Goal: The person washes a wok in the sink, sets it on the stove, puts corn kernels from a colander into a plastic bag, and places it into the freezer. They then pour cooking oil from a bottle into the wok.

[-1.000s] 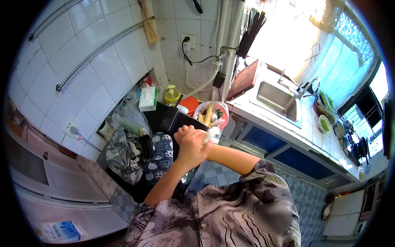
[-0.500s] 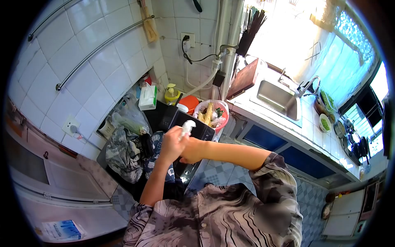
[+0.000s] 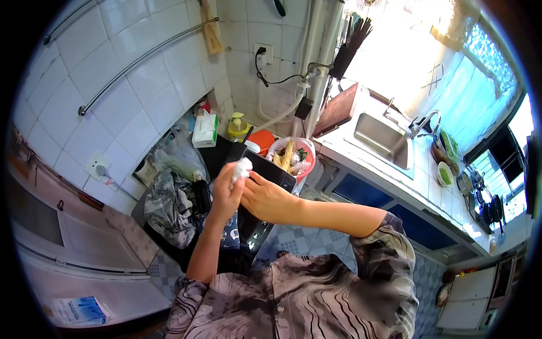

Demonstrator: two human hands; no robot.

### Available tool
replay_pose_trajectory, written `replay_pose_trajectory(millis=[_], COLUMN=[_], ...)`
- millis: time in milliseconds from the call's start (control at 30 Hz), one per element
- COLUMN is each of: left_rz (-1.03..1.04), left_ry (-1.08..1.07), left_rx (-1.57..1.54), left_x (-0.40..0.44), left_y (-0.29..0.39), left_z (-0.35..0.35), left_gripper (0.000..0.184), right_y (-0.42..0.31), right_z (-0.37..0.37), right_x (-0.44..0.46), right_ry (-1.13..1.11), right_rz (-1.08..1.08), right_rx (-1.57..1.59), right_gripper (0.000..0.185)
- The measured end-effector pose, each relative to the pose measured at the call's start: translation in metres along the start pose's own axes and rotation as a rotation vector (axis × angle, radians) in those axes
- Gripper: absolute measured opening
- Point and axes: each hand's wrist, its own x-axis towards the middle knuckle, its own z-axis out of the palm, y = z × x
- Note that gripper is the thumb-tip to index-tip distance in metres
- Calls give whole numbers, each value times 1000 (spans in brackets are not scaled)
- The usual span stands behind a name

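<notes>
A crumpled white tissue (image 3: 241,169) pokes up from my left hand (image 3: 226,191), whose fingers and thumb are closed round it. Right beside it is my right hand (image 3: 266,199), back upward, fingers stretched loosely toward the left hand and touching at the tissue's lower edge. Its palm side is hidden. Both hands are above a black appliance top (image 3: 275,176). A tissue box (image 3: 205,131) with a sheet sticking out stands beyond them.
Behind my hands are a yellow pump bottle (image 3: 237,125) and a pink bin (image 3: 309,164) holding food scraps. Camouflage cloth (image 3: 168,210) and a plastic bag (image 3: 179,158) lie left. To the right is a counter with a steel sink (image 3: 379,135) and a bowl of greens (image 3: 445,174).
Both hands have shifted slightly left. The right hand has turned and moved off the left wrist area, so its back and fingers now show. The tissue stays in the left hand.
</notes>
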Motion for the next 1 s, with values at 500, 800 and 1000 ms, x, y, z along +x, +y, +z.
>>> replay_pose_trajectory(millis=[500,800,1000], left_rz=[20,-607,-522], left_ry=[-405,116,349], left_rx=[-58,-1290,-1216], left_x=[7,-1,0], left_y=[21,29,8], left_z=[4,41,39], left_gripper=[24,40,34], right_y=[13,23,15], right_z=[-26,-11,4], right_x=[-4,7,13], right_ry=[-346,145,465], right_rz=[-151,451,776], right_rx=[473,2478,1773], right_gripper=[19,41,35])
